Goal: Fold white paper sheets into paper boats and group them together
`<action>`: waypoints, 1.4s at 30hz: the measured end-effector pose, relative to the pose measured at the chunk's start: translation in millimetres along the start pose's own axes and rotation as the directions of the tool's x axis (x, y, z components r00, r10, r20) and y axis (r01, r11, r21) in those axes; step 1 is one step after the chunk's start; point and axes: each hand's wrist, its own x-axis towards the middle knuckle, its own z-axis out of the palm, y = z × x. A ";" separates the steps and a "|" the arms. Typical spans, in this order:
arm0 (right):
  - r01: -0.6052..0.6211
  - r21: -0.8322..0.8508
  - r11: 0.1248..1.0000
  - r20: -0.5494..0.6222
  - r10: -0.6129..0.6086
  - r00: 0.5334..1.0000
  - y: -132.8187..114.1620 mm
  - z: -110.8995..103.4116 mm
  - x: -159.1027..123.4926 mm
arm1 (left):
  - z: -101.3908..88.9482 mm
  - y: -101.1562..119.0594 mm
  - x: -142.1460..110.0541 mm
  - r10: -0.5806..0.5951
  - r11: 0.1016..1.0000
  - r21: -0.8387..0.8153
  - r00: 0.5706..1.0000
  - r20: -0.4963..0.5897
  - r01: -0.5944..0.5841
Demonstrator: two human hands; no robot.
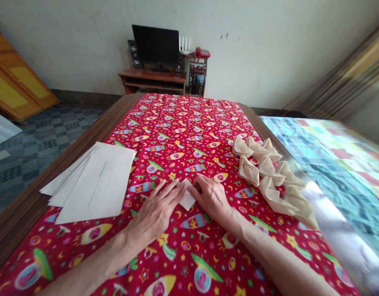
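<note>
A small piece of folded white paper (187, 201) lies on the red patterned cloth (192, 135) between my hands, one corner pointing toward me. My left hand (160, 203) rests flat, its fingers stretched out and their tips on the paper's left side. At the paper's right side is my right hand (212, 197), fingers curled, with thumb and forefinger pressed on the edge. The curled fingers partly hide that edge. On the right lie several folded paper boats (269, 174), grouped in rows. To the left, several loose sheets of paper (98, 181) overlap in a fanned stack.
The cloth covers a wooden table (93, 137) with dark side edges. Beyond its far end stands a desk (152, 75) with a monitor (157, 45), speakers and a red telephone (202, 52). A bed (337, 164) is along the right, and a wooden cabinet (19, 80) is at the left.
</note>
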 end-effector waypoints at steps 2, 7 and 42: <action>0.029 -0.026 0.999 -0.043 -0.030 0.999 0.9 1.6 -2.1 | 0.4 0.2 0.3 0.007 1.000 0.012 1.000 0.008 -0.007; 0.361 -0.088 0.928 -0.021 -0.364 0.931 0.8 -1.5 -15.8 | -2.5 0.0 1.4 0.027 1.000 0.000 0.999 0.036 -0.027; 0.356 -0.073 0.932 0.014 -0.356 0.935 2.8 -17.2 -35.7 | -6.9 -12.7 23.2 -0.358 0.924 -0.163 0.932 -0.059 0.345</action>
